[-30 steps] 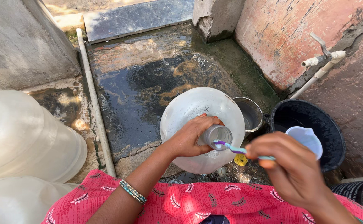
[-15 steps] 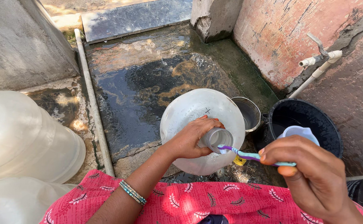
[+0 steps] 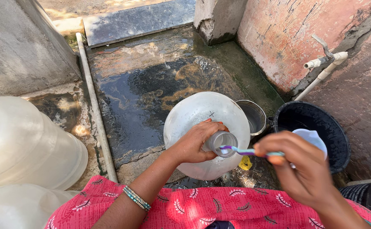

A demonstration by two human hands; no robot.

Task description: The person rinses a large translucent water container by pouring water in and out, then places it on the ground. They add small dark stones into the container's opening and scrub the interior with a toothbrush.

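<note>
A large translucent white water jug (image 3: 202,123) lies tilted on the wet ground with its neck (image 3: 223,142) toward me. My left hand (image 3: 194,142) grips the jug around that neck. My right hand (image 3: 304,169) holds a purple and teal toothbrush (image 3: 247,151), whose bristled head rests at the rim of the jug's mouth. A beaded bracelet (image 3: 136,198) circles my left wrist.
A steel pot (image 3: 253,114) stands behind the jug, beside a black bucket (image 3: 317,131) with a pale blue scoop (image 3: 310,138) in it. A tap (image 3: 325,57) juts from the pink wall. Two more white jugs (image 3: 24,144) lie at left, past a white pipe (image 3: 94,106). The stone slab (image 3: 151,85) is wet.
My right hand has drawn nearer and lower in view, still keeping the toothbrush at the jug's mouth. My left hand and the jug have stayed in place.
</note>
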